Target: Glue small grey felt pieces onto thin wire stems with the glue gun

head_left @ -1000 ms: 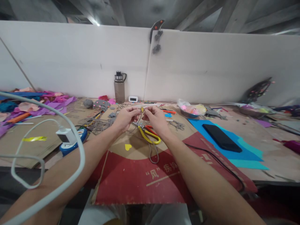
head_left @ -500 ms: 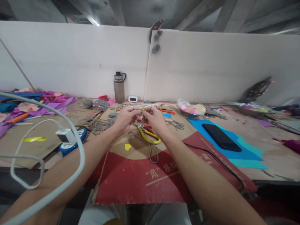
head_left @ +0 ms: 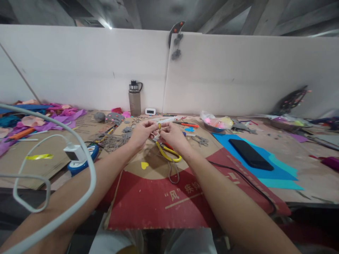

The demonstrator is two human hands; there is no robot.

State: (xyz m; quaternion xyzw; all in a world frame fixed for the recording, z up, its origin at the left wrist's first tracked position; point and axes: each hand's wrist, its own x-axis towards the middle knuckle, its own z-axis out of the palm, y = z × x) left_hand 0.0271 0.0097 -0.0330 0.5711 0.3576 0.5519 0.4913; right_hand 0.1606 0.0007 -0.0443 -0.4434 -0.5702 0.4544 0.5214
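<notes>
My left hand (head_left: 141, 135) is closed in a pinch on a small yellow piece (head_left: 159, 126), held above the cardboard. Right beside it, my right hand (head_left: 173, 137) has its fingertips pressed together just under the piece; what lies between them is hidden. Below both hands rest scissors with yellow handles (head_left: 171, 157), their blades partly covered by the fingers. A thin grey cord (head_left: 174, 178) loops over the cardboard under the scissors. To the left of the cord lies a yellow heart cutout (head_left: 144, 165). Something orange-red (head_left: 167, 145) shows behind the scissors.
A red and tan cardboard sheet (head_left: 148, 204) covers the table before me. A white cable (head_left: 91, 165) arches at left near a charger (head_left: 74, 154). A phone (head_left: 250, 154) lies on blue sheets at right. A bottle (head_left: 135, 100) stands at the back; grey cord tangles (head_left: 112, 141) lie left.
My right fingertips have slipped slightly down from the yellow piece and shifted their grip. My left hand stays nearly in place. Scissors and heart have not moved.
</notes>
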